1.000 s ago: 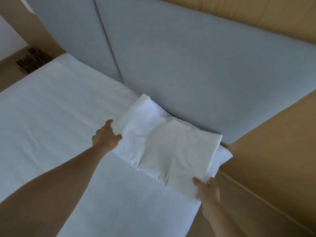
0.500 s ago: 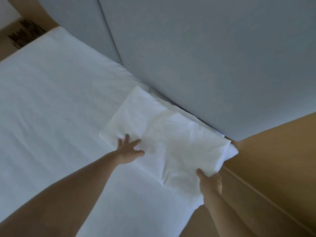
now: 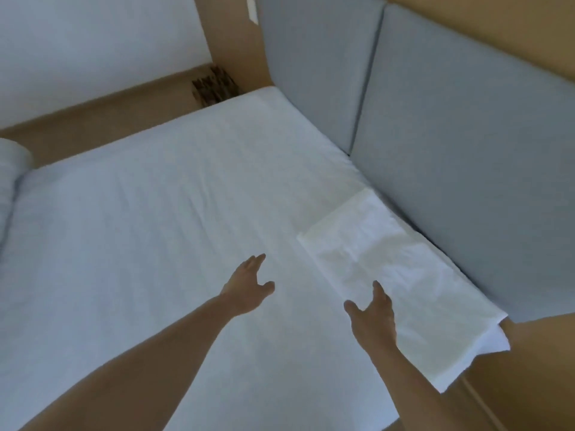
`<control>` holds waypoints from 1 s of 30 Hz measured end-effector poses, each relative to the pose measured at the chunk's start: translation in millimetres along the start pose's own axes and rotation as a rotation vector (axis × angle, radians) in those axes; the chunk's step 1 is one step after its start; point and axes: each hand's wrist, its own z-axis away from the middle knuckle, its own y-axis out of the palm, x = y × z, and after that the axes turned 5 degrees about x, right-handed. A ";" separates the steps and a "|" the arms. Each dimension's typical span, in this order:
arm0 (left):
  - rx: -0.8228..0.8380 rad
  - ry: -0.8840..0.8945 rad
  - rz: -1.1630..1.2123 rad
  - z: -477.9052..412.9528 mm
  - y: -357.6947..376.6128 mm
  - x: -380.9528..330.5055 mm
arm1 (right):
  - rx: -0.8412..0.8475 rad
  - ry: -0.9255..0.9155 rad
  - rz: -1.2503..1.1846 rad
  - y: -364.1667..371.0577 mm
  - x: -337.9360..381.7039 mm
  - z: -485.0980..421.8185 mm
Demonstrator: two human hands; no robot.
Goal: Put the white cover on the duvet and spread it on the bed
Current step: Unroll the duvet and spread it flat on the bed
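Both arms reach out over the bed (image 3: pixel 140 244). The left hand (image 3: pixel 247 289) and right hand (image 3: pixel 371 315) are spread, holding nothing. The folded white cover (image 3: pixel 389 275) lies just beyond the right hand, against the grey headboard (image 3: pixel 466 169).

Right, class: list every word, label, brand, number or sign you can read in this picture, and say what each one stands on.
None can be read.
Folded white fabric cover: plain, no print or tag showing.
White bed sheet: plain.
Grey padded headboard panels: plain.
Small white plate on the tan wall: too small and blurred to tell whether it bears text.
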 end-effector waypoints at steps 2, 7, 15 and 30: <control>-0.072 -0.025 0.037 44.9 -24.6 47.5 | 0.063 -0.087 0.026 32.4 35.1 34.7; -0.257 -0.109 0.138 179.5 -77.4 194.1 | 0.202 -0.292 0.122 140.7 106.4 143.3; -0.495 -0.364 0.260 379.7 -113.2 401.7 | 0.492 -0.523 0.264 326.0 181.0 310.5; -0.614 -0.658 0.461 530.7 -139.8 601.7 | 0.911 -0.579 0.346 527.3 247.7 441.9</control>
